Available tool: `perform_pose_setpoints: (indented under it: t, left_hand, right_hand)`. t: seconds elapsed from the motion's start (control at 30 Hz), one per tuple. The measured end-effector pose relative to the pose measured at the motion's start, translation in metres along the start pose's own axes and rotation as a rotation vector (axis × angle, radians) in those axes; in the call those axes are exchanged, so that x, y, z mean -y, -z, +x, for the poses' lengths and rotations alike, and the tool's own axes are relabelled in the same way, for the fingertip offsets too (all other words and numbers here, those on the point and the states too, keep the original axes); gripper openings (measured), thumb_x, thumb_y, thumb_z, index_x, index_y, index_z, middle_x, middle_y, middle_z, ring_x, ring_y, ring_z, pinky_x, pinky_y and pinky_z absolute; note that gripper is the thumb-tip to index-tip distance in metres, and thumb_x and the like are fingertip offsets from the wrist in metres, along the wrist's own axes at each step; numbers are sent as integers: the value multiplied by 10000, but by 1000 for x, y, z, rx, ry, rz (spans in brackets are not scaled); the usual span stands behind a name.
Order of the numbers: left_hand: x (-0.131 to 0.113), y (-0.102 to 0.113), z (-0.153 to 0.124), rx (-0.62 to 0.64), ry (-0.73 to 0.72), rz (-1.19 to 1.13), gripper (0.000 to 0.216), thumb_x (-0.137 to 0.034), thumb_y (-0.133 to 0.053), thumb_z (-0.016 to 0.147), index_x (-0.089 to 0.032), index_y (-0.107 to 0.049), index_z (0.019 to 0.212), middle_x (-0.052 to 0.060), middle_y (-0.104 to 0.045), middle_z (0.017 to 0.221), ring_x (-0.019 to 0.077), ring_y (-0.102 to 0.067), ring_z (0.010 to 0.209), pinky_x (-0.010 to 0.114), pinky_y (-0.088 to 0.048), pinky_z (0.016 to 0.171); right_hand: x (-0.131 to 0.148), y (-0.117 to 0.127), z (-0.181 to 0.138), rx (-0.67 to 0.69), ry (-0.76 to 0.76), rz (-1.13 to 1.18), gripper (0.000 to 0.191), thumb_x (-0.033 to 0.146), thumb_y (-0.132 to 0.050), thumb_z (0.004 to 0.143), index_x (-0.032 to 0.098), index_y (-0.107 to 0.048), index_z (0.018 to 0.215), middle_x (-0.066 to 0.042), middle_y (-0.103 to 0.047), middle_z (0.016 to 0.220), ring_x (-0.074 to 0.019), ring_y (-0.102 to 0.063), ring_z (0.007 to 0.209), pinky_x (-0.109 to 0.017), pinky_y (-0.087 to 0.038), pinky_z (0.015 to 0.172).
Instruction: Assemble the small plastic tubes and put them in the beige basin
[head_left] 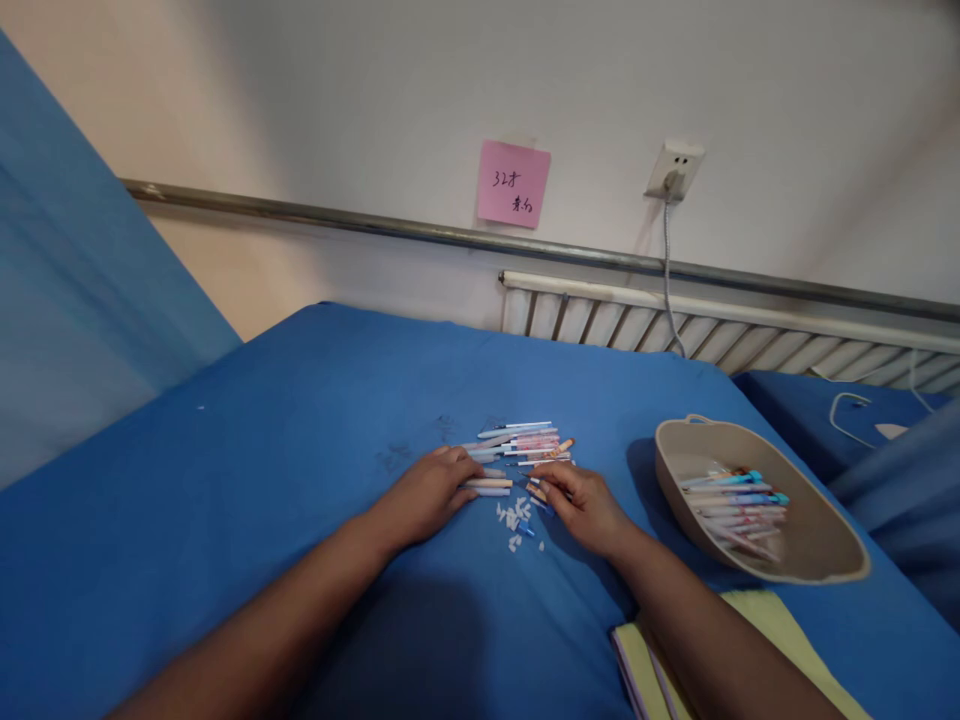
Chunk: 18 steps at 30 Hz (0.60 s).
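Observation:
Several slim pen parts, pale barrels and thin refills (529, 424), lie in a loose row on the blue-covered surface. My left hand (435, 492) lies at their left end, thumb and fingers closed about pale pen barrels (489, 484) that stick out to the right. On the other side my right hand (581, 505) pinches a thin pen part with a dark tip, probably a refill; the fingers hide most of it. Below the hands are small white bits (512, 518) and a small blue piece (526, 528). Another blue piece (541, 506) shows beside my right fingers.
To the right stands a beige basket (825, 560) holding several pens (739, 510). A yellow cloth-like item (787, 635) lies under my right forearm. Behind are a radiator (585, 310), a metal rail (405, 228), a pink note (514, 184) and a plugged socket (675, 170).

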<state>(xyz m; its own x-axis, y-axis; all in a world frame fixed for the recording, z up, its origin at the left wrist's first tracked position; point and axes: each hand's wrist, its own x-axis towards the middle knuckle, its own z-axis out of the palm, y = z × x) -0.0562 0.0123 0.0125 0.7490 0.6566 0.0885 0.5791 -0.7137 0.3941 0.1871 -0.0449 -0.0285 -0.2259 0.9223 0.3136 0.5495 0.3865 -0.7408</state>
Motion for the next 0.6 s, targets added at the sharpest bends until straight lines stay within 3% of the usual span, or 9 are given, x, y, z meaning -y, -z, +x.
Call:
perform_pose_setpoints:
  t: [0.37,0.6]
  left_hand:
    - [4,-4,3,-100,134,-162,115,-279,-509,836,-203,-595,855,24,-610,808,190,-518,787,285,-384,717]
    - [5,-6,3,-122,108,-193,119,-270,-502,838,-200,-597,849,16,-607,799,181,-518,781,276,-378,716]
  right_hand:
    - [2,2,0,36,33,19,224,182,-476,869,226,-632,1024,-19,-685,920,-150,-620,828,-270,-468,756]
    - [5,3,0,52,44,37,220,175,-478,866,226,-636,1011,-4,-678,864,-134,-614,771,-245,-462,716]
